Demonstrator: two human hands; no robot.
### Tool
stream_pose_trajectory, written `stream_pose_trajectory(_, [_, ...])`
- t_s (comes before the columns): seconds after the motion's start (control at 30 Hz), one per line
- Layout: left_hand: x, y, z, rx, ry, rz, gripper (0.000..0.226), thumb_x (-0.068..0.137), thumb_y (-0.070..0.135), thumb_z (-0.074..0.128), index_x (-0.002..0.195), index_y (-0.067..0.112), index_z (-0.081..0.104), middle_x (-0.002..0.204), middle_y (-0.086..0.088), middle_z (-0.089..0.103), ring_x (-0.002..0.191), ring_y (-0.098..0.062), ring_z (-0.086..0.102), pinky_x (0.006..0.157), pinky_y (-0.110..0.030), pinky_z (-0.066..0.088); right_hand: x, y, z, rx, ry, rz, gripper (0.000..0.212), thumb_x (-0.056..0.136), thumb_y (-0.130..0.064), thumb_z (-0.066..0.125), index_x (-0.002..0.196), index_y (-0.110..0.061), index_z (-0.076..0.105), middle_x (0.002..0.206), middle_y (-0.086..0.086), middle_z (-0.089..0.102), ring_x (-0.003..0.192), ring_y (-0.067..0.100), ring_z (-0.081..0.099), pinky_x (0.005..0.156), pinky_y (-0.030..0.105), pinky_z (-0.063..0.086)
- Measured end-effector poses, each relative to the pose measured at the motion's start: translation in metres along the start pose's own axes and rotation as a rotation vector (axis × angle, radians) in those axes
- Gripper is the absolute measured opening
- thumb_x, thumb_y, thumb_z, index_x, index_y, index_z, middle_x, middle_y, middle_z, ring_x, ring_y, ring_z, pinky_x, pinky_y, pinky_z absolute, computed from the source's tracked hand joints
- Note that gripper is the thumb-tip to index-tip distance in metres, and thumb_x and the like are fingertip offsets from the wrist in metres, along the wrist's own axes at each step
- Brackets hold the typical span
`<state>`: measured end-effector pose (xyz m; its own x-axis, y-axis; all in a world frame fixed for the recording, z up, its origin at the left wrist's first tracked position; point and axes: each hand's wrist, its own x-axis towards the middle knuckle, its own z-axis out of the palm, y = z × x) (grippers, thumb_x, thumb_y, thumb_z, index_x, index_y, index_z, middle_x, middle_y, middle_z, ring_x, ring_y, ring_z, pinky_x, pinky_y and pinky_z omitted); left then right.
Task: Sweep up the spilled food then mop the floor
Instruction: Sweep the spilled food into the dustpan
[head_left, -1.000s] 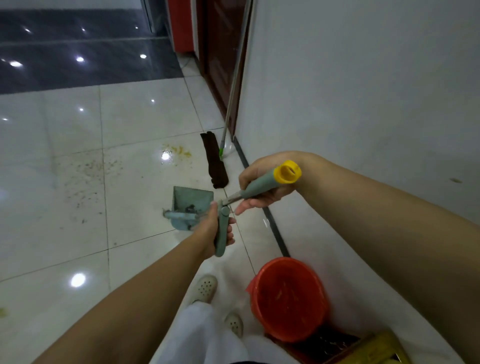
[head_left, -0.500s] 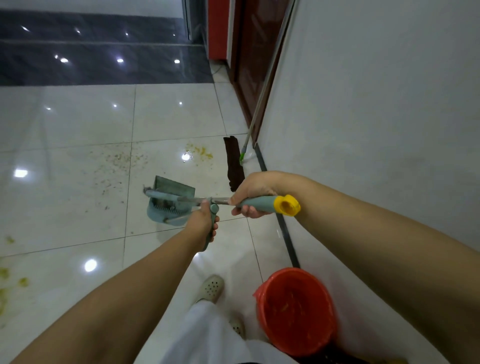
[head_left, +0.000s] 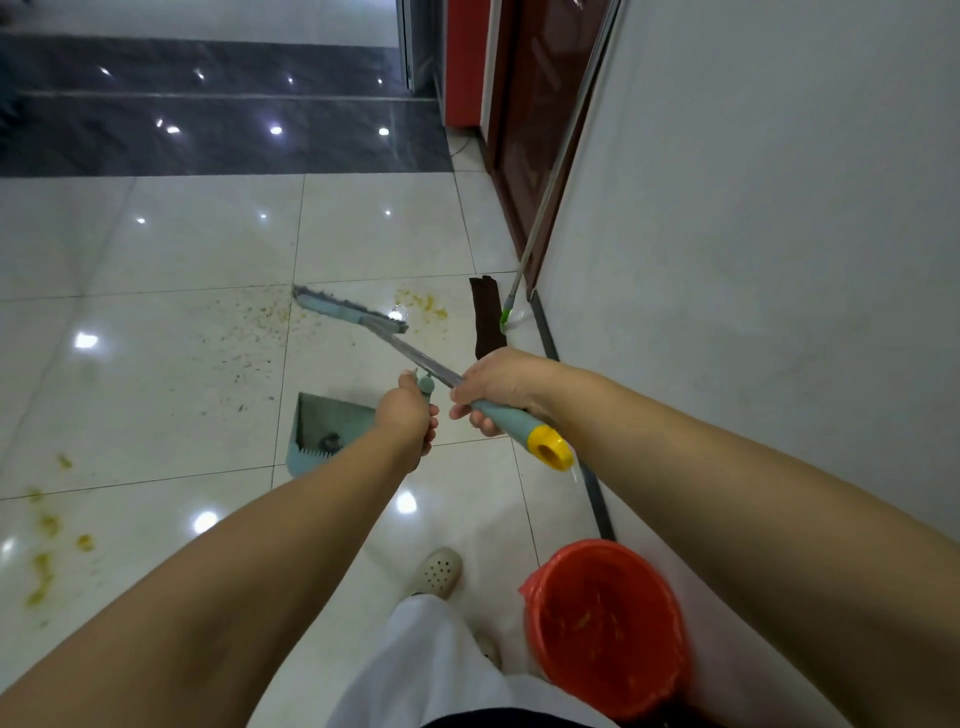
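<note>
While the right hand (head_left: 501, 387) curls its fingers round the teal grip of a broom (head_left: 415, 351), the left hand (head_left: 410, 413) wraps round the upright handle of a teal dustpan (head_left: 324, 428). The broom has a metal shaft, a yellow end cap near the person and a flat teal head lying far out on the white floor (head_left: 156, 364). The dustpan sits on the tile just left of the left hand, with a toothed near edge and a dark bit of debris inside. Yellow food (head_left: 421, 304) lies just right of the broom head, brown crumbs (head_left: 249, 332) are scattered to its left, and more yellow smears (head_left: 47, 551) lie at the near left. A mop (head_left: 540, 208) leans on the right wall beside a dark cloth (head_left: 485, 317). A red bucket (head_left: 602, 623) stands near right, by a shoe (head_left: 436, 571).
</note>
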<state>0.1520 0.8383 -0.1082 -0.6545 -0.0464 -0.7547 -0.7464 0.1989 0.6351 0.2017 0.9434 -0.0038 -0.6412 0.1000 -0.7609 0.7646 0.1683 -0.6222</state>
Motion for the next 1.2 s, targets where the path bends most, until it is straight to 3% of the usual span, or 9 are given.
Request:
stream_pose_trajectory(0.1, [-0.005,0.005,-0.011,-0.081,0.064,-0.048,0.063,0.093,0.061,0.027,0.070,0.007,0.052,0.063,-0.004,0.048,0.054,-0.016,0.041,0.048,-0.028,0.035,0.007,0.011,-0.007,-0.025,0.008,0.031,0.023,0.095,-0.014,0.055,0.112,0.002,0.052,0.079,0.011,0.063,0.050,0.011,0.052,0.046,0.020,0.050])
stream_pose_trajectory(0.23, [0.002,-0.003,-0.031,0.089,0.127,0.113,0.068,0.094,0.063,0.024,0.066,0.006,0.049,0.060,-0.006,0.047,0.051,-0.020,0.042,0.049,-0.027,0.035,0.016,0.021,-0.037,-0.089,-0.001,0.244,0.017,0.096,-0.017,0.053,0.092,-0.001,0.052,0.063,0.006,0.054,0.033,0.007,0.045,0.036,0.014,0.044])
stream_pose_trajectory(0.33, [0.009,-0.013,-0.042,0.209,0.140,0.170,0.065,0.089,0.066,0.034,0.064,0.007,0.048,0.057,-0.007,0.047,0.049,-0.020,0.042,0.050,-0.027,0.036,0.019,0.032,-0.055,0.067,-0.038,0.390,0.017,0.096,-0.017,0.052,0.087,-0.002,0.052,0.049,0.006,0.053,0.029,0.007,0.044,0.032,0.013,0.042])
stream_pose_trajectory(0.5, [0.012,-0.018,-0.037,0.345,0.119,0.236,0.063,0.089,0.064,0.035,0.062,0.008,0.044,0.055,-0.009,0.044,0.047,-0.021,0.040,0.050,-0.028,0.032,0.024,0.065,-0.071,0.356,0.011,0.457,0.015,0.095,-0.012,0.053,0.089,0.002,0.052,0.067,0.009,0.052,0.028,0.008,0.044,0.030,0.014,0.042])
stream_pose_trajectory(0.77, [0.030,0.000,-0.017,0.474,0.066,0.345,0.063,0.093,0.059,0.037,0.058,0.006,0.044,0.056,-0.010,0.048,0.050,-0.026,0.047,0.052,-0.028,0.038,0.046,0.108,-0.092,0.906,0.236,0.419,0.016,0.097,-0.009,0.048,0.087,0.003,0.047,0.070,0.018,0.049,0.022,0.009,0.039,0.026,0.013,0.038])
stream_pose_trajectory(0.9, [0.050,0.017,-0.015,0.547,0.057,0.336,0.065,0.093,0.059,0.036,0.061,0.003,0.047,0.055,-0.012,0.050,0.047,-0.025,0.048,0.047,-0.026,0.036,0.060,0.109,-0.097,1.008,0.296,0.410,0.021,0.098,-0.009,0.046,0.082,0.005,0.046,0.072,0.017,0.046,0.019,0.009,0.037,0.024,0.013,0.035])
stream_pose_trajectory(1.07, [0.090,0.040,-0.025,0.487,0.069,0.294,0.066,0.091,0.062,0.038,0.062,0.004,0.050,0.055,-0.013,0.050,0.049,-0.026,0.048,0.060,-0.034,0.042,0.102,0.103,-0.094,1.088,0.376,0.414,0.018,0.099,-0.005,0.042,0.084,0.003,0.045,0.076,0.018,0.044,0.018,0.011,0.037,0.024,0.012,0.034])
stream_pose_trajectory(1.2, [0.127,0.067,-0.043,0.438,0.077,0.247,0.066,0.089,0.064,0.039,0.068,0.003,0.053,0.059,-0.011,0.051,0.052,-0.024,0.048,0.061,-0.035,0.043,0.142,0.080,-0.073,1.059,0.414,0.447,0.015,0.098,-0.001,0.040,0.085,0.003,0.045,0.081,0.021,0.047,0.025,0.014,0.044,0.025,0.012,0.035])
